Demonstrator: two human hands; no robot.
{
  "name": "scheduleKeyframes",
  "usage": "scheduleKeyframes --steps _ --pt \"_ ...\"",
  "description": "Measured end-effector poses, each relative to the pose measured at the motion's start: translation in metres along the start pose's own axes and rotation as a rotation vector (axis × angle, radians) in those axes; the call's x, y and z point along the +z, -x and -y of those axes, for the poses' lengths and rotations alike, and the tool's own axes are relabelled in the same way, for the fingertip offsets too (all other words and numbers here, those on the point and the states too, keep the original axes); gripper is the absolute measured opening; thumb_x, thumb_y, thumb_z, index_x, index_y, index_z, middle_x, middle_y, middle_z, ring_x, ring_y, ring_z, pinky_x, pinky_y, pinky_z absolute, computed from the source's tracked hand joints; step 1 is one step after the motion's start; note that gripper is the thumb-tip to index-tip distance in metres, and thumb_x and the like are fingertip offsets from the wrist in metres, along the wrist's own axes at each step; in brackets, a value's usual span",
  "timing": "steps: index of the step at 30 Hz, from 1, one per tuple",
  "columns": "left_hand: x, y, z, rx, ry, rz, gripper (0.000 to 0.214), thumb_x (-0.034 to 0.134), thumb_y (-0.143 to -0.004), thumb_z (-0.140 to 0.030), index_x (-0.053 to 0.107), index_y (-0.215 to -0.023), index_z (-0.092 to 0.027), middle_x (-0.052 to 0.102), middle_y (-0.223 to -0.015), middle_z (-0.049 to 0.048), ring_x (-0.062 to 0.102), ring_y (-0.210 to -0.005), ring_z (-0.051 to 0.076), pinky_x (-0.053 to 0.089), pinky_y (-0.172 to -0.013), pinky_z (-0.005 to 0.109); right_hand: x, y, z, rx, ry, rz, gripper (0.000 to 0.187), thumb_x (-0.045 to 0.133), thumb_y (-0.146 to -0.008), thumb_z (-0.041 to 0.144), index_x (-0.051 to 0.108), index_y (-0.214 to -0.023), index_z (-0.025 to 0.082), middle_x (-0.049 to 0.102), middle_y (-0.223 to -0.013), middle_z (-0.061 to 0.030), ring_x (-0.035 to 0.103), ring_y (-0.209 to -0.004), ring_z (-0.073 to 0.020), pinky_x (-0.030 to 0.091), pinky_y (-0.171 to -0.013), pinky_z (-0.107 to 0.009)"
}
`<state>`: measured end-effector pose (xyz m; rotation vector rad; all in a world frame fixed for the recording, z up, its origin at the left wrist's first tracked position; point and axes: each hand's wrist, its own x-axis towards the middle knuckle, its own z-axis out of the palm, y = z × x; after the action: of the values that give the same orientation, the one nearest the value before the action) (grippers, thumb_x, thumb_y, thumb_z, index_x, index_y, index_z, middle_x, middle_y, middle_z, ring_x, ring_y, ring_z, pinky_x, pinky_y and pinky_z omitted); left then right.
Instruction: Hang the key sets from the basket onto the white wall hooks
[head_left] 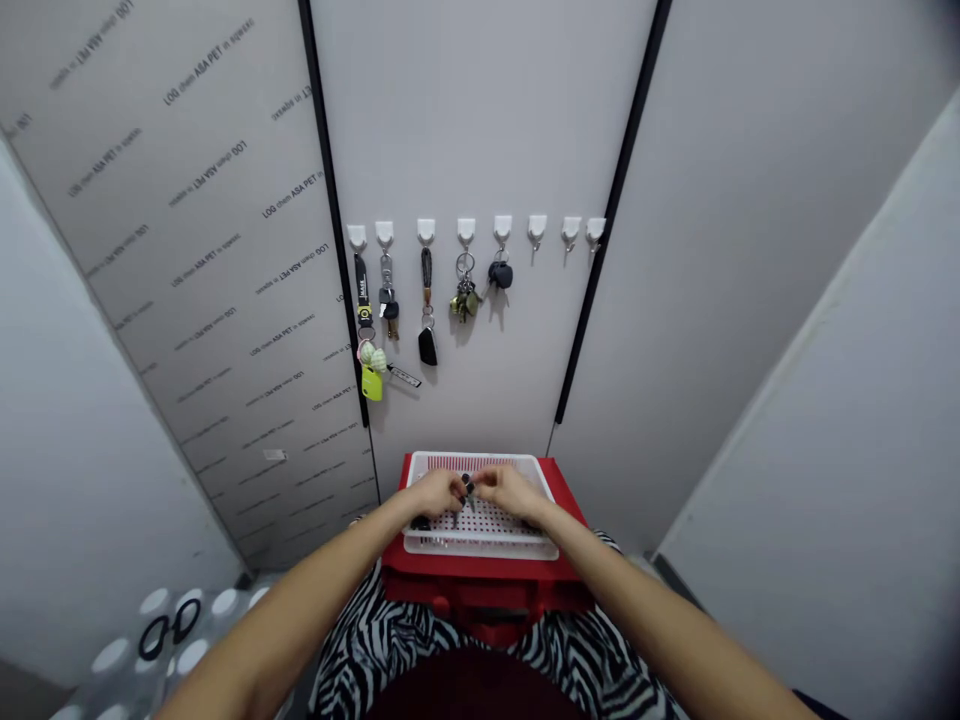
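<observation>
Over a white perforated plastic basket [481, 549], both hands meet with bent fingers. My left hand [438, 492] has its fingers closed on dark-headed keys [469, 486]. Opposite it, my right hand [507, 488] pinches the same keys from the other side. Their metal blades point down toward the basket floor. Other dark items [421, 523] lie in the basket's left end, partly hidden by my left wrist; what they are I cannot make out.
The basket rests on a red case [480, 568] over my lap. Ahead, a row of white hooks [466, 230] is fixed to the wall panel. The left hooks carry key bunches [465, 300] and a black car key fob [427, 346]. Capped plastic bottles [112, 655] stand at lower left.
</observation>
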<state>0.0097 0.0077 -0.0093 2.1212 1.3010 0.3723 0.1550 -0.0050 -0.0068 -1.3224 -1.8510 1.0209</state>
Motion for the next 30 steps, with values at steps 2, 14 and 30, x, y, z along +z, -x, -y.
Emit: scheduleKeyframes --steps 2,14,30 --pt "0.002 0.003 0.001 -0.043 -0.12 -0.031 0.022 0.046 -0.053 -0.01 0.055 -0.073 -0.013 0.054 -0.058 -0.0013 0.045 -0.053 0.009 0.033 -0.049 0.017 0.008 0.002 -0.009 -0.028 0.18 0.053 0.019 0.047 -0.053 0.015 0.056 -0.069 0.013 0.053 -0.054 0.0009 0.044 -0.049 -0.0085 0.033 -0.048 -0.019" --pt "0.014 -0.005 -0.005 -0.141 -0.247 -0.193 0.017 0.04 -0.061 -0.017 0.055 -0.068 -0.016 0.057 -0.069 0.003 0.048 -0.064 0.012 0.033 -0.057 0.021 0.011 -0.006 0.0 -0.116 0.679 -0.027 0.024 0.039 -0.06 0.011 0.057 -0.074 0.018 0.058 -0.071 -0.0042 0.05 -0.069 -0.0132 0.032 -0.064 -0.021" --pt "-0.088 -0.027 -0.114 0.229 0.346 -0.441 0.01 0.039 -0.063 -0.013 0.049 -0.064 -0.011 0.045 -0.048 -0.0036 0.04 -0.045 0.005 0.034 -0.047 0.017 -0.085 -0.02 0.089 -0.225 -0.274 -0.253 0.017 0.044 -0.063 0.028 0.046 -0.06 0.012 0.047 -0.043 0.0034 0.043 -0.039 -0.005 0.038 -0.045 -0.019"
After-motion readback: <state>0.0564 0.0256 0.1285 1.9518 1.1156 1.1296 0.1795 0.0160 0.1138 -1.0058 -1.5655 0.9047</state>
